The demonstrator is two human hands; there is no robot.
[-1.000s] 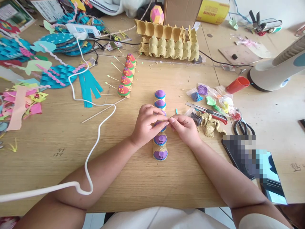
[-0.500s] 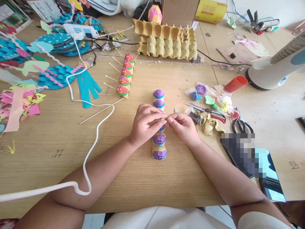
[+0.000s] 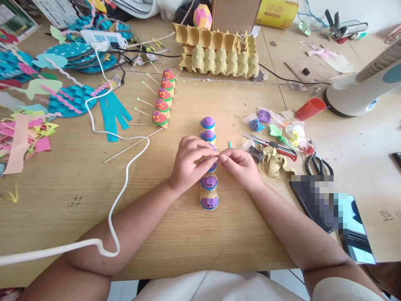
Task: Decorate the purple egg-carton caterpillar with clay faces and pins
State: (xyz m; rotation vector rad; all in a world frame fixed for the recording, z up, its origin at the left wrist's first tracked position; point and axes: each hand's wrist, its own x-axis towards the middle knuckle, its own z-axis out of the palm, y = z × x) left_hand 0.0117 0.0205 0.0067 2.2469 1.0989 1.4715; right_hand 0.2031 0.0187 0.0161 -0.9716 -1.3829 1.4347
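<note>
The person's left hand point(image 3: 194, 161) and right hand point(image 3: 239, 165) come together above the middle of a purple-and-blue egg-carton row point(image 3: 209, 182), thumbs and forefingers meeting tip to tip. The fingertips are so small in the view that one cannot fairly tell whether they are closed on a tiny piece or only on each other. The row lies on the wooden tabletop point(image 3: 175, 242) straight in front of the person, running away from the near edge; the fingers hide part of its middle cups, and the two nearest cups carry small dark face marks.

Just beyond the right hand is a small turquoise piece point(image 3: 229, 144). To the right of that hand lie a bag of black material point(image 3: 257, 154), crumpled tan scraps point(image 3: 274, 163) and a utility knife point(image 3: 283, 150), with scissors point(image 3: 319, 165) farther right. Past the knife are small bags of coloured material, a purple one point(image 3: 263, 116) among them, and a red cup point(image 3: 310, 108) on its side.

Beyond the left hand, to the left, stands a red-and-green row point(image 3: 162, 105) with pale-tipped sticks poking out. A thin wooden stick point(image 3: 133, 146) lies near its close end, crossed by a white cord point(image 3: 127, 175). Egg cartons point(image 3: 219, 58) sit at the back.
</note>
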